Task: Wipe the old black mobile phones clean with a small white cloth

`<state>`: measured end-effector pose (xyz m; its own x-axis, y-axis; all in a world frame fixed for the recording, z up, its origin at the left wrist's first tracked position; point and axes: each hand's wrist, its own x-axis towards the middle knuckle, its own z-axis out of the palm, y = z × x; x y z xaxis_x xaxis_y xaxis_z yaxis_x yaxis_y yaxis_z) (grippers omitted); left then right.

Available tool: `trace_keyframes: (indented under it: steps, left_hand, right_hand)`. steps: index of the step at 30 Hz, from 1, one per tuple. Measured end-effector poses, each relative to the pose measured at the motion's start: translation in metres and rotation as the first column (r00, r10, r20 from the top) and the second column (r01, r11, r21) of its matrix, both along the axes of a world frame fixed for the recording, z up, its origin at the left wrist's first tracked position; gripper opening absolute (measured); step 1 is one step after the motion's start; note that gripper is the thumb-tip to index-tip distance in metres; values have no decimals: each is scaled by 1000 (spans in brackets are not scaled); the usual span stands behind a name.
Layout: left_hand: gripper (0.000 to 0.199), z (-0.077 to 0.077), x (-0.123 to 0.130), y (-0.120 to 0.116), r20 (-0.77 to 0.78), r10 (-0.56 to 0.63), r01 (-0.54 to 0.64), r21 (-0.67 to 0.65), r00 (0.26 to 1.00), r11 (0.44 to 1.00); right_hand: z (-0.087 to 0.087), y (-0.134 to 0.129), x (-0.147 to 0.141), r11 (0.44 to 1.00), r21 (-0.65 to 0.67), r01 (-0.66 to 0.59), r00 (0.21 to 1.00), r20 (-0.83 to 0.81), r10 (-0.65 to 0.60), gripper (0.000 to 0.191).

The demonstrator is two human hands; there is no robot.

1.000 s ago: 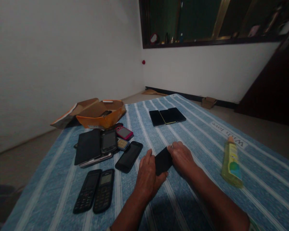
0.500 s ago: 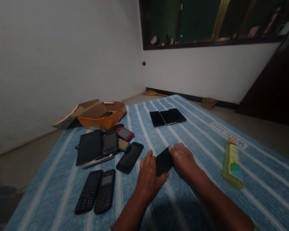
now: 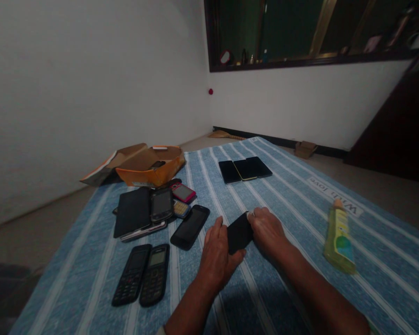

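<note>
Between my two hands is a dark smartphone (image 3: pixel 239 233), low over the striped cloth. My left hand (image 3: pixel 217 253) grips its left side, with the thumb along the near edge. My right hand (image 3: pixel 267 231) pinches the far right corner, where a small pale bit shows at the fingertips; I cannot tell whether that is a cloth or a nail. Just left of my left hand lies a black touchscreen phone (image 3: pixel 190 227). Two keypad phones, one (image 3: pixel 131 274) beside the other (image 3: pixel 155 274), lie closer to me on the left.
A pile with a black tablet-like slab (image 3: pixel 132 211), a grey phone (image 3: pixel 162 204) and a pink phone (image 3: pixel 183 191) sits before an open orange box (image 3: pixel 150 174). Dark phones (image 3: pixel 229 172) lie side by side farther back. A yellow-green bottle (image 3: pixel 339 242) lies at right.
The whole view has shifted slightly, so things appear a little farther right. Both hands keep the same hold on the smartphone.
</note>
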<state>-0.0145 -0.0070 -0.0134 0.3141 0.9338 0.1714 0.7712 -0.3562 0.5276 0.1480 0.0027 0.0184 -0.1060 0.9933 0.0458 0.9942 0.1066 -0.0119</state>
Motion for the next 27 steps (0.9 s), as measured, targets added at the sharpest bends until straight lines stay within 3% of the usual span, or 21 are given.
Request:
trace_keyframes:
  steps: [27]
  left_hand:
    - [58, -4, -2, 2, -7, -4, 5, 20, 1000, 1000]
  right_hand:
    - [-4, 2, -1, 999, 38, -6, 1000, -3, 6, 29]
